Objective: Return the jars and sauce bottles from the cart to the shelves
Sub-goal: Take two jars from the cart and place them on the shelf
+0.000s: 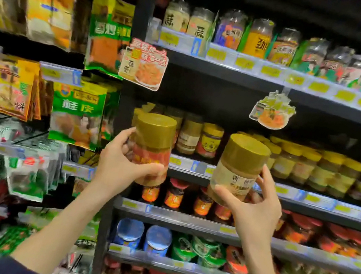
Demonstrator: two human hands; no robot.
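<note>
My left hand (119, 164) grips a gold-lidded jar with an orange-red label (152, 146), held upright in front of the left end of the middle shelf (308, 198). My right hand (252, 205) holds a second gold-lidded jar with a pale cream label (237, 168), tilted slightly to the right, in front of the same shelf. Behind both jars stand rows of yellow-lidded jars (210, 139). The cart is out of view.
The top shelf (236, 59) carries clear-lidded jars. Red-lidded sauce jars (174, 193) fill the shelf below my hands, tubs and more jars lower down. Hanging seasoning packets (77, 113) cover the rack to the left. Two promo tags (273, 112) dangle from the top shelf.
</note>
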